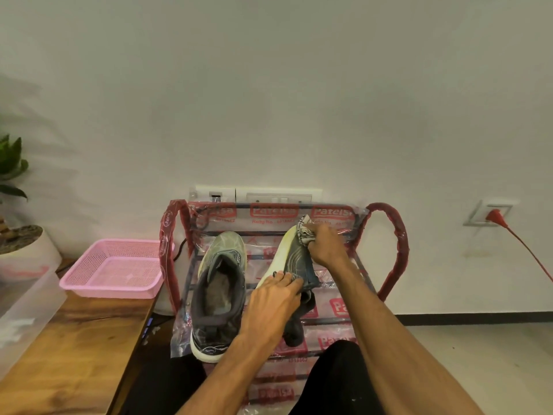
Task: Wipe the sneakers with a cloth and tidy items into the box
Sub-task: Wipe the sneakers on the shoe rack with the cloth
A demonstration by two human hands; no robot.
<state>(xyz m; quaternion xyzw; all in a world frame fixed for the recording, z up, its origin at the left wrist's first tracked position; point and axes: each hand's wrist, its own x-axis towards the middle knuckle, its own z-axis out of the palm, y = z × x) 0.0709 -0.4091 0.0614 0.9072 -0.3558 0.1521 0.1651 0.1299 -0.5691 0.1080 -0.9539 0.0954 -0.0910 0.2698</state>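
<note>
1. Gripping cloth (304, 232) in curled right hand (324, 245) fingers, against the tilted sneaker (294, 260) toe.
2. Holding its heel with left hand (273, 304), fingers curled.
3. Standing beside on the rack (398, 250): second sneaker (220, 295).

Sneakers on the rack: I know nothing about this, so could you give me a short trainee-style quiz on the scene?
1. True or false: the right hand grips a cloth.
2. Fill in: the basket on the wooden table is ____.
3. The left hand holds: A) the tilted sneaker B) the basket C) the table.
Key: 1 true; 2 pink; 3 A.
</note>
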